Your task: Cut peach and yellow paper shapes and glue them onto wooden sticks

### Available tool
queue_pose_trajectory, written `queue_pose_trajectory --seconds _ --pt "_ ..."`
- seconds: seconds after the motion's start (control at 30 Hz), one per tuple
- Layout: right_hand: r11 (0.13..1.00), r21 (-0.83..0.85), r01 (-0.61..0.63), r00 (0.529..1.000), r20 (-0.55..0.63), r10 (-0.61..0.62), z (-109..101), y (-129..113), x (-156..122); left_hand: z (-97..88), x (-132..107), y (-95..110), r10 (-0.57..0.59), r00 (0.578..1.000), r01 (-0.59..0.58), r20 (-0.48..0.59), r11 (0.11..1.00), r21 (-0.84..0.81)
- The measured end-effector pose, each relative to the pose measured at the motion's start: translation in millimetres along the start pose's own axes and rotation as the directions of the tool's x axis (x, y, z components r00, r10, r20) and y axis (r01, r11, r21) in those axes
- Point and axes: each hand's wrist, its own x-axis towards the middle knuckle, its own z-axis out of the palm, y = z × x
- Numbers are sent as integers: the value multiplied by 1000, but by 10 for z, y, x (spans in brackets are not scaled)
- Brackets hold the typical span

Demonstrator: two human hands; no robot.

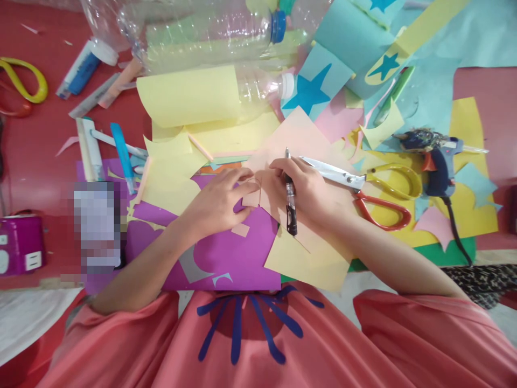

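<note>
My left hand [220, 202] rests on a pale peach paper sheet [299, 137], its fingers pinching the sheet's edge. My right hand [307, 188] lies on the same sheet and grips a black pen [290, 202] that stands across its fingers, tip toward me. Both hands meet at a fold or cut line in the peach paper. Under them lies a purple sheet [230, 253] with cut-out shapes, and a yellow sheet [307, 261] sits under my right wrist.
Scissors with yellow and red handles [375, 188] lie right of my right hand. A blue glue gun [438, 161] sits further right. Clear plastic bottles [202, 32] lie at the back. Yellow paper [189, 94], blue star cut-outs [309, 89], cutters [121, 151] and a purple box [20, 242] lie around.
</note>
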Motion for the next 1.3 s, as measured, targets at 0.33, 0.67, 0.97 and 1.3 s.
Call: queue_pose_trajectory --seconds 0.33,0.67,0.97,1.3 --pt "999 12 -46 999 15 46 -19 -7 25 79 -8 -83 70 995 -64 -70 995 82" --pt "997 33 -75 997 24 74 -41 -32 65 107 16 -36 236 950 -186 -205 954 234" --pt "996 10 -91 996 15 91 -13 -22 68 161 19 -8 276 930 -217 -242 945 245" --pt "990 37 -133 991 33 131 -19 -26 64 174 10 -14 266 938 -211 -221 946 246"
